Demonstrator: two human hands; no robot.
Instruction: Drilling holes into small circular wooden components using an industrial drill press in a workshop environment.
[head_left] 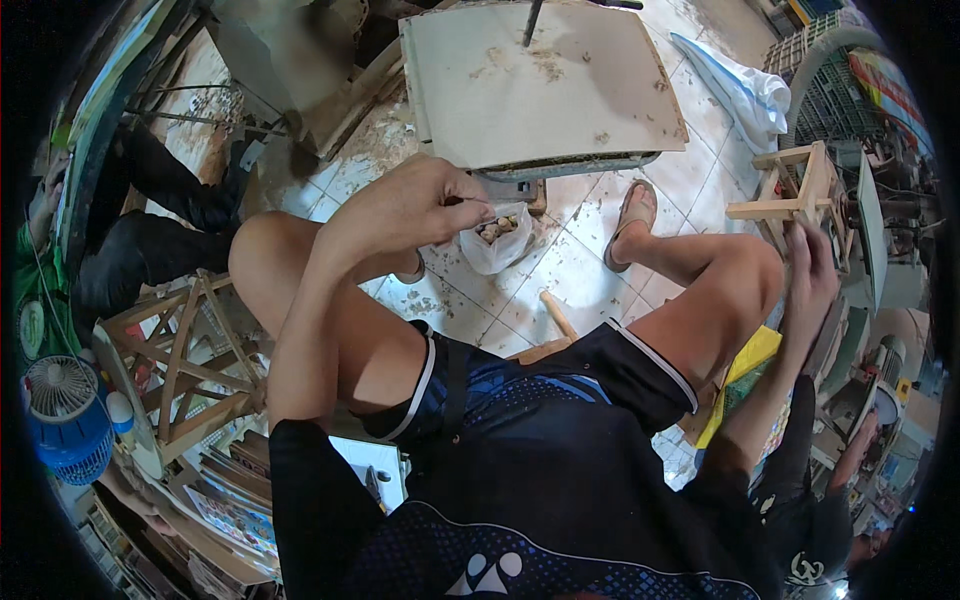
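Note:
My left hand (pixel 440 198) reaches in over my knee, its thumb and fingers brought together. Whatever they may pinch is too small or hidden to make out. Just beside and below those fingertips, a clear plastic bag (pixel 488 252) sits with its mouth open. Several small brownish lumps (pixel 496 230) show inside it. Far to the right, my right hand (pixel 812 275) has its fingers stretched out, close to a small wooden frame (pixel 790 208). Whether the fingertips touch that frame cannot be told.
A dusty beige tabletop (pixel 540 90) with an upright dark rod (pixel 533 22) stands ahead. A white sack (pixel 735 95) lies right of it. Left are a wooden stool frame (pixel 185 370), a blue fan (pixel 68 415) and another person's dark-clad legs (pixel 155 250). Pale tiles (pixel 560 270) bear scattered debris.

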